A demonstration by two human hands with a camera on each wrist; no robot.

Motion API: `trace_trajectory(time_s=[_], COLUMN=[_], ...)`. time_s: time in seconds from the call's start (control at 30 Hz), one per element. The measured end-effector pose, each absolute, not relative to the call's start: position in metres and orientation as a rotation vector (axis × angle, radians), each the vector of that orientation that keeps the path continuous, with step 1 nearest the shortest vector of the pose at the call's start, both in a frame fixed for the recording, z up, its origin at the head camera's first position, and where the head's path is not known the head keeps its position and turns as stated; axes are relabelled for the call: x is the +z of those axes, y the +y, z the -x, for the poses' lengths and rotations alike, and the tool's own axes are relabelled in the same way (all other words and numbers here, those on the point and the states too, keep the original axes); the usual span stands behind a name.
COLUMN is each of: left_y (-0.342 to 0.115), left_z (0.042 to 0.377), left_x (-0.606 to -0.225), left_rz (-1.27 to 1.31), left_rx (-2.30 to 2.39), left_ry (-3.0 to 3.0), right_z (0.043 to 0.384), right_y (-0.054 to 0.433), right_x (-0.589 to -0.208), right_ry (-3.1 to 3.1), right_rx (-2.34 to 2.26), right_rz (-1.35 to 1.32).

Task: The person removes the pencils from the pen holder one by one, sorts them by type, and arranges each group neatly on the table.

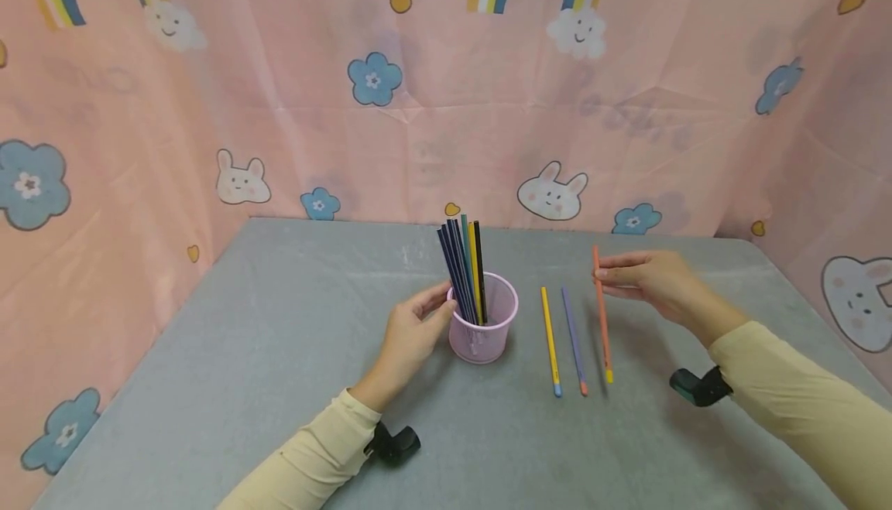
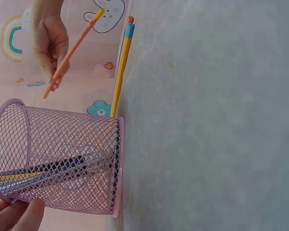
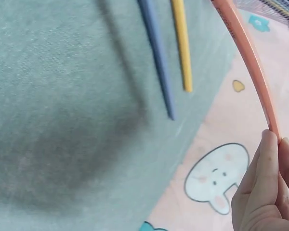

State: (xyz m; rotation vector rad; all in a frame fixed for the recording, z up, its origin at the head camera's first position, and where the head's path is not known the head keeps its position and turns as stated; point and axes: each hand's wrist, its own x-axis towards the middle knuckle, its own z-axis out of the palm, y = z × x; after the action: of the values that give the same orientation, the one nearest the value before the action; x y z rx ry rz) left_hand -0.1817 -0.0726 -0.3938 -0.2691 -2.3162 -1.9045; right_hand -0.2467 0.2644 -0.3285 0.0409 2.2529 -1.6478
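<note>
My left hand grips the left side of a pink mesh pencil cup near its rim, and the fingertips show against the mesh in the left wrist view. Several dark pencils, plus a yellow and a green one, lean to the left inside the upright cup. Farther right, my right hand pinches an orange pencil near its far end, its yellow-tipped end pointing towards me. This pencil is held above the table, apart from its shadow. A purple pencil and a yellow pencil lie side by side between cup and right hand.
The grey table reaches back to a pink curtain printed with rainbows, rabbits and flowers. Black wrist devices sit at both sleeve cuffs.
</note>
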Motion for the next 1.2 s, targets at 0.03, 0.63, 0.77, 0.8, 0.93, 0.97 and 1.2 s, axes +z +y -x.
trace_trajectory(time_s=[0.03, 0.63, 0.77, 0.8, 0.93, 0.97, 1.2], left_y=[-0.073, -0.073, -0.073, -0.073, -0.073, -0.073, -0.072], left_z=[0.182, 0.180, 0.181, 0.181, 0.181, 0.181, 0.182], left_x=[-0.394, -0.391, -0.392, -0.392, -0.393, -0.393, -0.393], left_rz=[0.269, 0.266, 0.266, 0.265, 0.273, 0.274, 0.260], left_rx=[-1.906, -1.911, -1.913, -1.912, -1.905, -1.906, -1.921], left_ry=[-2.314, -2.323, -2.317, -2.316, -2.308, -2.306, -2.304], right_z=[0.247, 0.258, 0.259, 0.260, 0.261, 0.261, 0.262], right_y=[0.265, 0.274, 0.273, 0.273, 0.272, 0.273, 0.273], right_x=[-0.331, -0.363, -0.365, -0.366, -0.369, -0.370, -0.374], right_ry=[2.258, 2.191, 2.194, 2.194, 2.160, 2.154, 2.138], right_rx=[-1.635, -1.566, -1.533, -1.528, -1.539, -1.541, -1.542], right_rz=[-0.038, -0.149, -0.172, -0.177, -0.194, -0.195, -0.265])
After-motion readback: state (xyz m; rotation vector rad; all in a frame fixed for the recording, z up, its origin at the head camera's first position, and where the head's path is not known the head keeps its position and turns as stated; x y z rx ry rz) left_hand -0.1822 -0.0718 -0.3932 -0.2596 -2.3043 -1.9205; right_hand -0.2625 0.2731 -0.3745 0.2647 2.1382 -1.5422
